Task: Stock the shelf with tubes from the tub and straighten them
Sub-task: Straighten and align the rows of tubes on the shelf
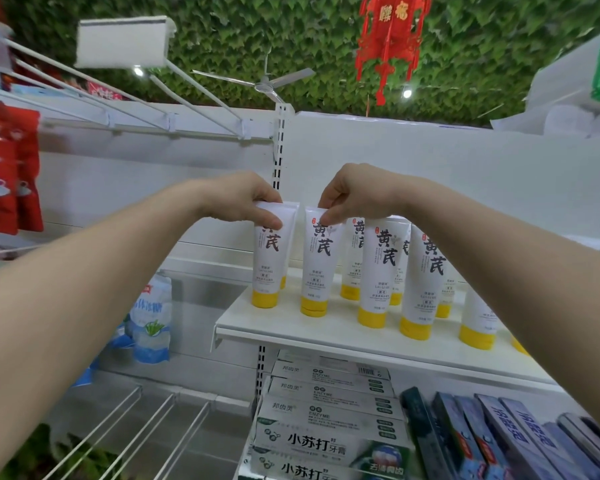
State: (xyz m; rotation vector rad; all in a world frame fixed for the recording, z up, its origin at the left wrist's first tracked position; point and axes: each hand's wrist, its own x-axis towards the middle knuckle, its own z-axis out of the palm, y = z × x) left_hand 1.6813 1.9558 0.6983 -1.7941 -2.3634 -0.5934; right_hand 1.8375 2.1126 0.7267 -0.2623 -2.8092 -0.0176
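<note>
**Shelf inventory: white tubes with yellow caps, both hands on the leftmost pair**

Nearest, lower tier: stacked white and green toothpaste cartons (329, 417), printed "ENZYME" and, on the front boxes, "小苏打 牙膏". Right of them, dark blue cartons (499, 441) stand on edge; their lettering is too blurred to read. Lower left: bare white wire rack rods (132, 424).

Middle tier: flat white metal shelf (326, 336) carrying white plastic tubes, each standing upright on a yellow cap and marked "黄芪" in large dark brush characters, with small print below that is not legible.
- Leftmost tube (270, 261): stands at the shelf's left end. The left hand (246, 195) pinches its flat crimped top between thumb and fingers.
- Second tube (317, 268): just beside the first, apart from it. The right hand (352, 194) pinches its top edge with curled fingertips.
- Remaining tubes (378, 268): ranged to the right in front and back rows, close together.

Left bay: pale blue and white pouch (151, 317), writing partly readable, on a recessed shelf. Red packets (7, 168) printed with cups hang at far left.

Far: white back panel (430, 174), slotted upright, white hook rods with a blank label holder (123, 41). Overhead: green leaf-covered ceiling (257, 29), white ceiling fan (264, 84), red paper lantern ornament (392, 36).
</note>
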